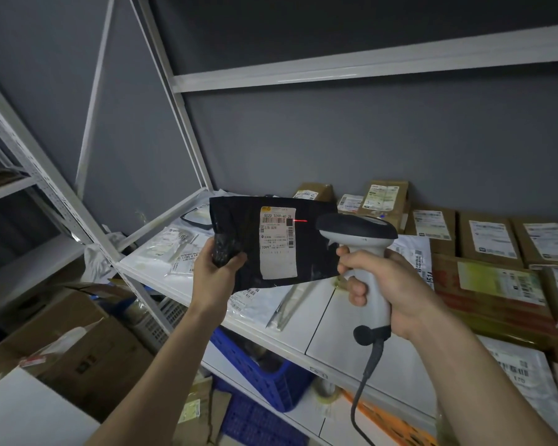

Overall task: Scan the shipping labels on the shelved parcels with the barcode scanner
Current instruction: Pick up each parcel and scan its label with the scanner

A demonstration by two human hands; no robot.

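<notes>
Scanning step is in hand: a black poly mailer (268, 243) is held up above the white shelf (306, 320), its lower-left corner bunched and gripped in the left hand (218, 267). The shipping label (277, 241) faces the camera, roughly upright.

The barcode scanner (361, 249) is gripped by its handle in the right hand (390, 284), fingers wrapped round the grip, index finger at the trigger area; whether the trigger is pressed cannot be told. The head is aimed at the label from just beside the mailer's right edge.

The red scan line (300, 221) is seen at the label's right edge, mostly on black plastic, level with the top barcode but seemingly off it. A good read is judged unlikely like this.

Next move calls for a small aim shift left so the full barcode width is crossed, mailer kept flat. Cardboard parcels (490, 239) with labels are stacked on the shelf to the right, apparently awaiting scanning.
</notes>
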